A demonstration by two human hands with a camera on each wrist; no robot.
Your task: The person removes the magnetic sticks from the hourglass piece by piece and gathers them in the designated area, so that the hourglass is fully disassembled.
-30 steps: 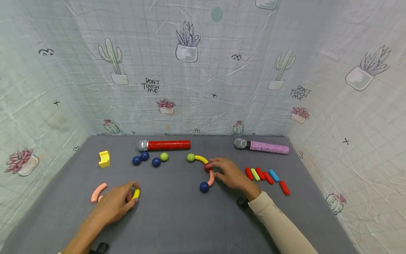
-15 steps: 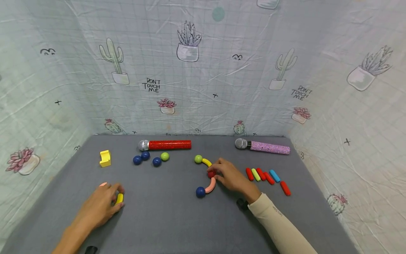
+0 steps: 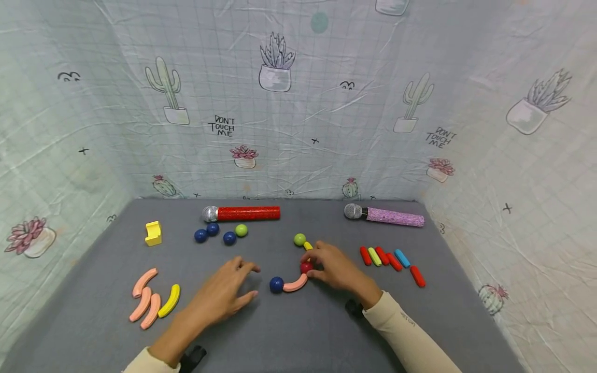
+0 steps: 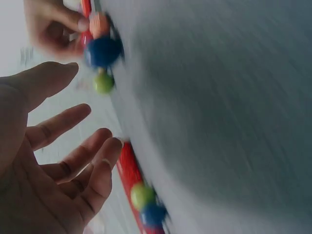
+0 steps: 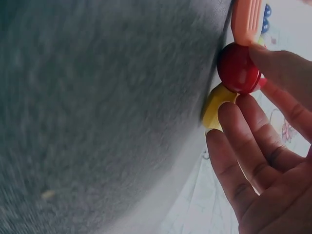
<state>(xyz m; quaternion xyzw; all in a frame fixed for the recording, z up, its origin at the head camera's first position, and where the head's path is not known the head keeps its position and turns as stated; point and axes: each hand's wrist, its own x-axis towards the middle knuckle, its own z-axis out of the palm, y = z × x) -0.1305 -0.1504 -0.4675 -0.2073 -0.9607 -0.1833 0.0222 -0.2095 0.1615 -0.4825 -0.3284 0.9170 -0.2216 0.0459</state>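
My right hand (image 3: 338,267) pinches a red ball (image 5: 239,68) between thumb and fingers, near the middle of the grey table. A pink curved stick (image 3: 295,283) runs from that ball to a dark blue ball (image 3: 276,284). On its other side a yellow curved stick (image 3: 308,246), partly hidden by my fingers, leads to a green ball (image 3: 300,239). Left of this chain my left hand (image 3: 224,292) hovers with fingers spread and nothing in them, its fingertips pointing toward the blue ball. Behind it lie a loose yellow curved stick (image 3: 169,300) and several pink curved sticks (image 3: 151,311).
Toy microphones, one red (image 3: 249,213) and one purple (image 3: 396,216), lie along the back. Blue balls (image 3: 229,238) and a green ball (image 3: 241,230) sit before the red one. Short straight sticks (image 3: 394,261) lie at right, a yellow block (image 3: 153,233) at back left.
My left hand has set the yellow curved stick down beside the pink ones and moved right. My right hand has turned the chain, swinging its blue-ball end leftward and drawing it slightly nearer.
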